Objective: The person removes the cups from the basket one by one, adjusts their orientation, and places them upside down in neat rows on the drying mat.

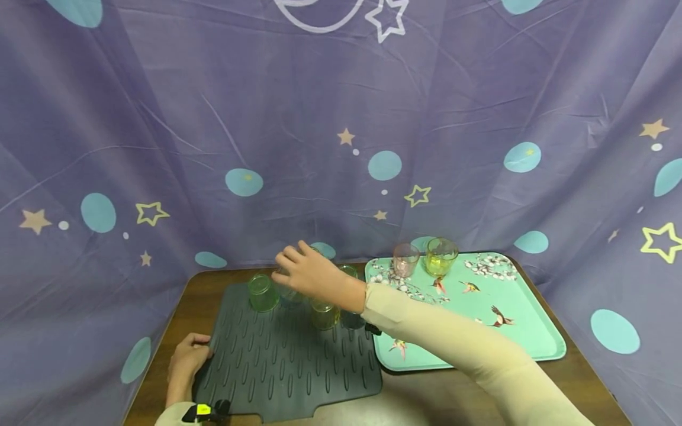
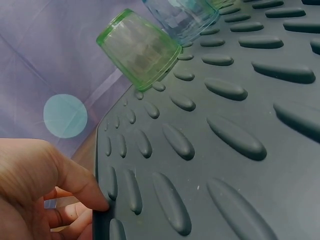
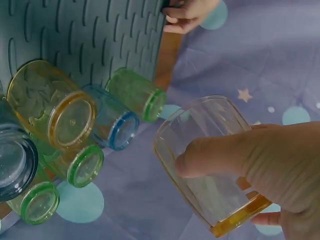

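Observation:
My right hand point(image 1: 314, 275) grips a clear drinking glass with an amber base point(image 3: 242, 215), tilted, with the thumb across its side. In the head view this glass is mostly hidden behind the hand. Beneath and around that hand, several tinted glasses stand upside down on a dark ribbed drying mat point(image 1: 288, 367): a green glass point(image 1: 263, 294), a blue glass point(image 3: 110, 117), a yellow glass point(image 1: 325, 315), a dark blue glass point(image 3: 15, 160) and more green ones. My left hand point(image 1: 189, 358) pinches the mat's left edge, thumb point(image 2: 95, 192) on top and fingers below.
Right of the mat lies a mint-green tray point(image 1: 522, 313) with a bird and blossom print. A pink glass point(image 1: 406, 260) and a yellow-green glass point(image 1: 441, 257) stand at its back left. A purple patterned curtain point(image 1: 319, 118) hangs right behind the wooden table point(image 1: 202, 290).

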Action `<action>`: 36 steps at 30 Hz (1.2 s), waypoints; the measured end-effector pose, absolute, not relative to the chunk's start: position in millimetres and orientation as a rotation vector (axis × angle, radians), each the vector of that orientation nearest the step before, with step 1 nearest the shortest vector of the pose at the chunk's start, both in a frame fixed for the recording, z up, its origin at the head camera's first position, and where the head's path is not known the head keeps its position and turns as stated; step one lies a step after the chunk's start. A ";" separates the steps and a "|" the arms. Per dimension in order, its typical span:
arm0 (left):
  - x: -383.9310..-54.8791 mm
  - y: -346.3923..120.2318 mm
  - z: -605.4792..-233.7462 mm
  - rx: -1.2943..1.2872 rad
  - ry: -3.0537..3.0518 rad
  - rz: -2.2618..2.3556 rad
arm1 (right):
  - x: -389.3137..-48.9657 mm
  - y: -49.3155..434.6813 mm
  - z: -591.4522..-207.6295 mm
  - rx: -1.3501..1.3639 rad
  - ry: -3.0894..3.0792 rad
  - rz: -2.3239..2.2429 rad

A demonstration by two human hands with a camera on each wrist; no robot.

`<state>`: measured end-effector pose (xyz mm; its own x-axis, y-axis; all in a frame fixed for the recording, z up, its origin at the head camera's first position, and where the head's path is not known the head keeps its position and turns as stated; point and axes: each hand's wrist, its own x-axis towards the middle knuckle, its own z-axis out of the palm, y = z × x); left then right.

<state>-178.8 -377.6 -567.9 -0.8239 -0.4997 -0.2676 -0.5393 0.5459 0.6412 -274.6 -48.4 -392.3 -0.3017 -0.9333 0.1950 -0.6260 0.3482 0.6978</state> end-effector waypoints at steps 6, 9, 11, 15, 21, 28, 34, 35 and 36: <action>-179.2 -377.9 -566.9 -0.925 2.680 1.157 | -270.8 -65.2 -400.0 1.354 -2.022 -0.876; -179.1 -379.3 -566.9 -0.918 2.669 1.160 | -270.9 -74.3 -405.9 1.370 -2.027 -0.930; -178.4 -380.7 -567.1 -0.911 2.663 1.166 | -270.8 -81.0 -409.7 1.379 -2.033 -0.958; -177.6 -383.0 -567.7 -0.900 2.660 1.173 | -269.3 -94.5 -417.1 1.371 -2.050 -1.030; -177.9 -382.7 -568.7 -0.916 2.670 1.164 | -262.2 -114.5 -430.2 1.371 -2.088 -1.227; -177.3 -381.2 -568.3 -0.929 2.658 1.161 | -251.1 -129.1 -446.7 1.356 -2.082 -1.406; -179.1 -380.6 -569.5 -0.916 2.671 1.166 | -248.3 -134.7 -465.0 1.307 -2.067 -1.570; -179.5 -380.5 -569.9 -0.908 2.680 1.165 | -248.3 -135.3 -468.4 1.305 -2.066 -1.584; -179.8 -380.4 -570.2 -0.905 2.685 1.163 | -248.3 -135.7 -472.1 1.306 -2.061 -1.598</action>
<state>-179.8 -380.4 -570.2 -0.8227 -0.4872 -0.2930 -0.5470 0.5377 0.6416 -248.3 -135.7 -472.1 -0.5787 -0.7471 -0.3270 -0.5031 0.0114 0.8642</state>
